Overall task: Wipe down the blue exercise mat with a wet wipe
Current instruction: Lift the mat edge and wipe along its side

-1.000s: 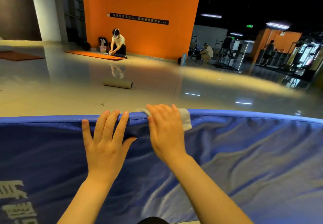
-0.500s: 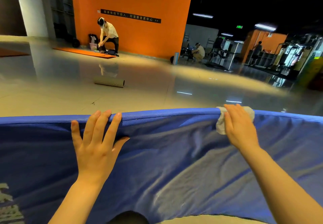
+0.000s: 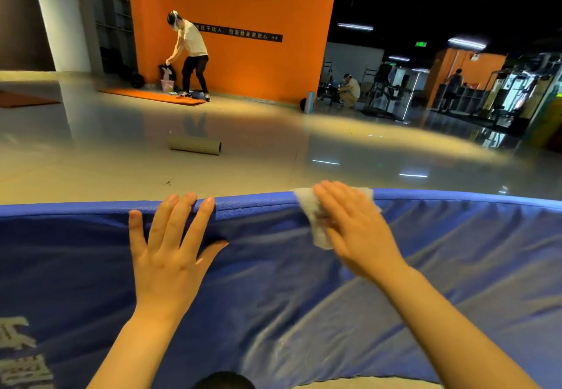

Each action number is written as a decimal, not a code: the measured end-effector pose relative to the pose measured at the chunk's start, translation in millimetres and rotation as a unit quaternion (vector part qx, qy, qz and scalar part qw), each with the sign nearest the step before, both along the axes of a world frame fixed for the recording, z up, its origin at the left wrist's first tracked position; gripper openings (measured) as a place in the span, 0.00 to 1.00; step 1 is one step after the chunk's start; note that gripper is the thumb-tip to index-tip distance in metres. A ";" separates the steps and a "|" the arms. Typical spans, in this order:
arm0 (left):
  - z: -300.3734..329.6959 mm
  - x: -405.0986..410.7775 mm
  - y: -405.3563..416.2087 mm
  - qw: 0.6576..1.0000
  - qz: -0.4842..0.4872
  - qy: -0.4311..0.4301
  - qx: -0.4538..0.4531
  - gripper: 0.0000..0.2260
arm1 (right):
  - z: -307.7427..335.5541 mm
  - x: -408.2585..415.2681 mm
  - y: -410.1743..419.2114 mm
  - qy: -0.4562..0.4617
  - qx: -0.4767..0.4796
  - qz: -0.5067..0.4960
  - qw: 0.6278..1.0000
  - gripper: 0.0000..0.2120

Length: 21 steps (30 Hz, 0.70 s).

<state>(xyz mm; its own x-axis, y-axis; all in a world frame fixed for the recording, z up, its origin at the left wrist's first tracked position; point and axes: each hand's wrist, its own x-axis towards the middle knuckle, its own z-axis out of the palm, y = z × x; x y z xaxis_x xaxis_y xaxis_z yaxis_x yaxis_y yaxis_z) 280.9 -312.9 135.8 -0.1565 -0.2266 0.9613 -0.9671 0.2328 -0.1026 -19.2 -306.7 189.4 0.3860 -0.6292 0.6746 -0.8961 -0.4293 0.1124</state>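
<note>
Flatly, right hand presses wet wipe onto blue mat.

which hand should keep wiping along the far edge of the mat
Right. The right hand already presses the wet wipe flat against the blue mat at its far edge. The left hand lies flat on the mat with no wipe, steadying it.

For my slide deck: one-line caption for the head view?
Right hand presses a wet wipe along the blue mat edge; left hand steadies it.
</note>
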 end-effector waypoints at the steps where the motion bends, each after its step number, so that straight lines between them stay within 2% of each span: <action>1: 0.1 -0.8 -0.7 1.000 -0.004 0.002 0.000 0.25 | 0.6 -27.5 -0.4 -0.007 0.006 -0.042 0.999 0.26; 3: -0.3 -2.4 -0.7 1.000 -0.008 0.011 -0.003 0.25 | 6.7 -76.4 3.9 -0.034 0.024 -0.125 0.991 0.26; 5: -2.8 -3.9 1.5 1.000 -0.009 0.016 -0.010 0.24 | 13.0 -99.4 6.9 -0.061 0.045 -0.164 0.984 0.25; 10: -4.2 -8.9 6.1 0.999 0.006 0.024 -0.021 0.25 | 4.6 -54.3 -4.7 -0.148 -0.017 -0.127 0.981 0.22; 13: -3.4 -11.1 8.2 0.999 0.006 0.028 -0.015 0.25 | -1.1 17.8 -3.2 -0.170 -0.034 -0.038 0.984 0.20; 17: -1.4 -6.2 10.3 1.000 -0.003 0.028 0.002 0.25 | -8.1 124.0 12.3 -0.157 -0.046 0.066 0.984 0.19; 21: 1.6 3.9 8.4 0.999 -0.026 0.009 0.021 0.25 | -4.4 95.4 5.8 -0.046 -0.059 0.078 0.994 0.23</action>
